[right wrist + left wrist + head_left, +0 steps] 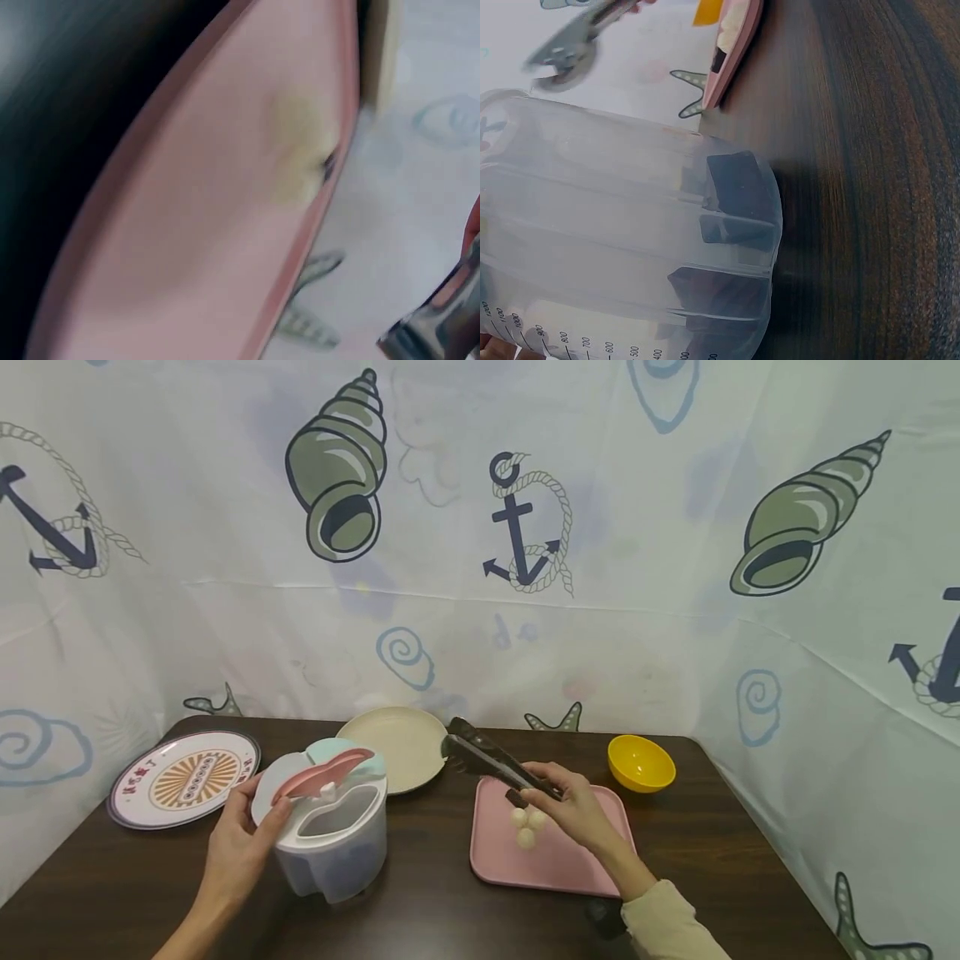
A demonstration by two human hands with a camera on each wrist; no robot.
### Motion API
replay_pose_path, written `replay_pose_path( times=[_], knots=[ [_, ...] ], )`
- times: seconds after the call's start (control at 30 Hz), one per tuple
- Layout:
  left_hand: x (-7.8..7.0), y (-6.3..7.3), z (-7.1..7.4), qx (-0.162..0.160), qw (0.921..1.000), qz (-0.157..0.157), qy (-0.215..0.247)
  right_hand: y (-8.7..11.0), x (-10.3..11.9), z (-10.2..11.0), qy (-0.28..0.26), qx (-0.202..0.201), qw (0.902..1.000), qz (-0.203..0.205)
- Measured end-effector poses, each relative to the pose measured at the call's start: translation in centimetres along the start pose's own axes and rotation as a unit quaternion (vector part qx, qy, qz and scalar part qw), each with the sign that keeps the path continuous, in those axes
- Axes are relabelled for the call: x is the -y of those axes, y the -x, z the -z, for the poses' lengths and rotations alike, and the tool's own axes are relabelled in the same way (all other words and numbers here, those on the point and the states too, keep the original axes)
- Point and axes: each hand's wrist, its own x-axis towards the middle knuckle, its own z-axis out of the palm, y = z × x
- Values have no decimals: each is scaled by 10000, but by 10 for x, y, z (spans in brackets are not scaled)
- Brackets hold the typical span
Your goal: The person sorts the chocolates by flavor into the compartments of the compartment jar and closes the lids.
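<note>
My left hand grips the left side of a translucent lidded container, its thumb by the raised pink flap. Beneath that flap one compartment opening is uncovered; white and pale blue flaps cover others. Through the container's wall, dark chunks show at the bottom. With my right hand I hold black tongs above the pink tray, their tips pointing left and away from me. Three whitish balls and a dark piece lie on the tray, below the tongs.
A round cream plate lies behind the container. At the left stands a white plate with a printed design. A yellow bowl is at the back right of the dark table. A patterned cloth hangs behind.
</note>
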Motion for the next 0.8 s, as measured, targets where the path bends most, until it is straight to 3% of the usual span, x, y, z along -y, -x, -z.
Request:
replay_pose_path(
  times=[0.17, 0.33, 0.6, 0.8],
  knots=[
    [1, -1, 0, 8, 10000, 47, 6, 21, -24, 26, 1243, -699, 9883, -538],
    [1, -2, 0, 20, 10000, 74, -62, 34, -36, 37, 2088, -701, 9689, -1125],
    [1, -2, 0, 18, 10000, 65, -64, 36, -44, 36, 2534, -553, 9543, -1483],
    [0, -2, 0, 33, 9999, 38, -158, 33, -43, 35, 2583, -439, 9518, -1592]
  ],
)
